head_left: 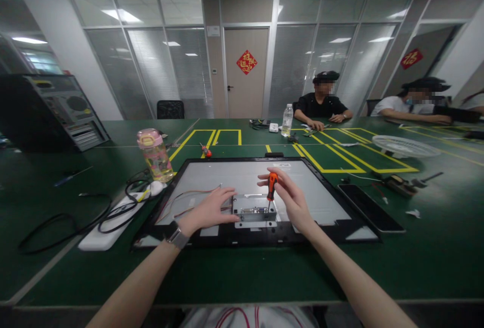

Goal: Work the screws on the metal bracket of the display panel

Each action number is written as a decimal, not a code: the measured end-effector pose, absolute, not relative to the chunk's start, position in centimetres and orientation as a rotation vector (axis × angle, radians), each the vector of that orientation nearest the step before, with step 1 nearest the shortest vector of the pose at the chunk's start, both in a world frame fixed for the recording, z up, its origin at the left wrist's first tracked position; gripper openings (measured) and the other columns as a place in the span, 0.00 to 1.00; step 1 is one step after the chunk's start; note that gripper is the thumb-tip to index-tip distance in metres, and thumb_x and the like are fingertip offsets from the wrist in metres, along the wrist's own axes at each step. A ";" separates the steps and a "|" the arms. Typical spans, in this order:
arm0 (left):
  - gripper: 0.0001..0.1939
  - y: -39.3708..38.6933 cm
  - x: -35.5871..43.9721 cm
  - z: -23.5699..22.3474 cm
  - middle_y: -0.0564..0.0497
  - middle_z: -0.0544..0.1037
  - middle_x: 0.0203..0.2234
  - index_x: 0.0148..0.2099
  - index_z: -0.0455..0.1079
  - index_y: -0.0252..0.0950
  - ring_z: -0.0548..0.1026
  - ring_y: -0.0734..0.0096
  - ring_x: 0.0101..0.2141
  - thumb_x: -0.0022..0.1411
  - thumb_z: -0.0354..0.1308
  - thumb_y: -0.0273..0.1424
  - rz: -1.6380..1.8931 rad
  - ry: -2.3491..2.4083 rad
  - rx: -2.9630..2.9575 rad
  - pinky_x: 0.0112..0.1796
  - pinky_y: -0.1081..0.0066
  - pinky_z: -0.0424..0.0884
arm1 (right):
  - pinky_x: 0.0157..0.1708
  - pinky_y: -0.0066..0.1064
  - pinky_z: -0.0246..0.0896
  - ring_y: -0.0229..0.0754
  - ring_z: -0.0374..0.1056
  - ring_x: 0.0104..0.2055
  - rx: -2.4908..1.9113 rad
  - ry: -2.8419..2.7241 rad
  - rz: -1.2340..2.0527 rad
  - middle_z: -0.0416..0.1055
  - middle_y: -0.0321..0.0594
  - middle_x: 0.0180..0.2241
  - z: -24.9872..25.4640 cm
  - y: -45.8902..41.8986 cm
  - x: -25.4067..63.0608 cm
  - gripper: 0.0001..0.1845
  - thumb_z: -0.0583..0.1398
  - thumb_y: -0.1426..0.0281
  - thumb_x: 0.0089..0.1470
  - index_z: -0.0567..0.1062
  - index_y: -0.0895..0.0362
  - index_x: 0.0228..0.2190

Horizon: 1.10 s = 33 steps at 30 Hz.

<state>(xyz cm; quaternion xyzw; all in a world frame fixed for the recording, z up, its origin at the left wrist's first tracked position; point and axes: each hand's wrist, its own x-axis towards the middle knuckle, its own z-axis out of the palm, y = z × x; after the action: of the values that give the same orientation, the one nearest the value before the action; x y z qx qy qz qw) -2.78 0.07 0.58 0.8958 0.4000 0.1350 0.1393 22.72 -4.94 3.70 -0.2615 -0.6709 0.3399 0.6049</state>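
A flat display panel [313, 197] lies back side up in front of me, with a dark frame and a grey metal back. A small metal bracket holding a circuit board [245, 217] sits at its middle near the front edge. My left hand [212, 209] spans the left end of this bracket, thumb at the front and fingers behind. In my right hand [291, 194] is an orange and black screwdriver [271, 184], held upright with its shaft pointing down at the bracket's right part. The bracket hides whether the tip meets a screw. Thin wires [185, 193] run leftward over the panel.
Left of the panel are a power strip [108, 232] with black cables, a pink-lidded bottle [155, 154] and a computer case [53, 111]. A phone [368, 209] lies to the right. Another screwdriver [205, 151] and a water bottle [287, 120] are behind. Co-workers sit across the table.
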 end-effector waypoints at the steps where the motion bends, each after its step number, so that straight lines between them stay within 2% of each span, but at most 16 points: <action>1: 0.39 0.1 -2.8 0.6 0.44 0.61 0.63 0.63 0.59 0.41 0.58 0.53 0.62 0.56 0.58 0.56 0.393 1.157 2.585 0.62 0.55 0.50 | 0.40 0.42 0.70 0.47 0.74 0.42 -0.606 -1.524 0.796 0.73 0.46 0.47 3.8 -4.8 22.9 0.16 0.53 0.65 0.63 0.68 0.48 0.52; 5: 0.39 0.0 -2.8 0.6 0.44 0.61 0.63 0.63 0.59 0.41 0.58 0.53 0.62 0.56 0.58 0.56 0.394 1.156 2.584 0.63 0.54 0.49 | 0.43 0.44 0.69 0.46 0.74 0.40 -0.674 -1.418 0.737 0.72 0.44 0.47 3.8 -3.9 23.5 0.15 0.61 0.65 0.57 0.71 0.49 0.47; 8: 0.39 0.0 -2.8 0.6 0.44 0.60 0.63 0.63 0.59 0.41 0.57 0.52 0.62 0.56 0.58 0.56 0.386 1.160 2.581 0.62 0.54 0.50 | 0.44 0.42 0.67 0.44 0.70 0.38 -0.777 -1.383 0.555 0.71 0.38 0.36 3.2 -3.4 23.7 0.14 0.65 0.66 0.52 0.72 0.50 0.43; 10: 0.39 0.0 -2.8 0.6 0.44 0.60 0.63 0.63 0.60 0.41 0.58 0.52 0.62 0.56 0.58 0.56 0.384 1.159 2.582 0.63 0.54 0.49 | 0.43 0.41 0.66 0.43 0.67 0.36 -0.840 -1.404 0.413 0.68 0.36 0.32 2.9 -3.3 23.8 0.14 0.65 0.67 0.52 0.73 0.50 0.41; 13: 0.39 0.0 -2.8 0.6 0.45 0.61 0.63 0.63 0.59 0.41 0.58 0.53 0.62 0.56 0.58 0.56 0.385 1.165 2.589 0.63 0.55 0.48 | 0.44 0.41 0.64 0.44 0.67 0.38 -0.859 -1.494 0.298 0.68 0.39 0.36 3.0 -3.6 23.8 0.13 0.61 0.66 0.56 0.73 0.50 0.45; 16: 0.39 0.0 -2.8 0.6 0.44 0.61 0.63 0.63 0.59 0.39 0.58 0.53 0.62 0.56 0.58 0.56 0.387 1.171 2.600 0.63 0.56 0.48 | 0.44 0.43 0.64 0.46 0.69 0.41 -0.794 -1.562 0.380 0.70 0.43 0.43 3.3 -4.2 23.7 0.17 0.51 0.67 0.63 0.70 0.49 0.52; 18: 0.39 0.0 -2.7 0.6 0.43 0.61 0.62 0.63 0.60 0.39 0.58 0.54 0.62 0.56 0.58 0.55 0.389 1.167 2.608 0.63 0.56 0.47 | 0.42 0.42 0.65 0.45 0.71 0.41 -0.776 -1.557 0.438 0.70 0.44 0.44 3.4 -4.4 23.7 0.18 0.49 0.68 0.64 0.68 0.49 0.53; 21: 0.39 0.0 -2.7 0.6 0.43 0.61 0.62 0.63 0.60 0.38 0.59 0.55 0.62 0.56 0.58 0.55 0.383 1.168 2.613 0.63 0.56 0.47 | 0.42 0.42 0.65 0.45 0.70 0.40 -0.819 -1.527 0.365 0.71 0.42 0.41 3.4 -4.3 23.6 0.15 0.54 0.68 0.61 0.71 0.49 0.50; 24: 0.39 0.1 -2.8 0.5 0.44 0.61 0.63 0.63 0.59 0.39 0.58 0.55 0.62 0.56 0.58 0.56 0.371 1.177 2.609 0.63 0.56 0.47 | 0.41 0.41 0.64 0.45 0.67 0.39 -0.833 -1.462 0.276 0.69 0.40 0.36 3.5 -4.0 23.6 0.09 0.62 0.68 0.55 0.75 0.50 0.40; 26: 0.40 0.1 -2.8 0.5 0.44 0.61 0.63 0.63 0.59 0.39 0.57 0.54 0.62 0.56 0.58 0.56 0.370 1.175 2.607 0.63 0.56 0.47 | 0.38 0.39 0.64 0.44 0.66 0.36 -0.810 -1.409 0.365 0.68 0.39 0.32 3.7 -3.8 23.8 0.05 0.63 0.66 0.53 0.75 0.52 0.34; 28: 0.39 0.1 -2.9 0.5 0.44 0.61 0.63 0.63 0.59 0.39 0.57 0.53 0.63 0.56 0.58 0.56 0.372 1.170 2.606 0.63 0.56 0.47 | 0.34 0.37 0.64 0.44 0.66 0.33 -0.768 -1.365 0.547 0.68 0.38 0.29 4.0 -3.7 24.0 0.06 0.62 0.63 0.54 0.75 0.52 0.30; 33: 0.39 0.0 -2.8 0.7 0.44 0.61 0.63 0.63 0.59 0.40 0.58 0.53 0.62 0.56 0.58 0.56 0.381 1.172 2.587 0.63 0.55 0.49 | 0.37 0.41 0.66 0.46 0.69 0.36 -0.652 -1.326 0.907 0.71 0.41 0.32 4.8 -3.7 24.2 0.14 0.56 0.57 0.58 0.73 0.51 0.40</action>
<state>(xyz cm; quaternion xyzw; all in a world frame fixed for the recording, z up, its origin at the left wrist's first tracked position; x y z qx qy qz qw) -2.80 0.00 0.65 0.8942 0.4050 0.1318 0.1378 24.15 -3.72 4.77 -0.2868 -0.5830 0.3987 0.6472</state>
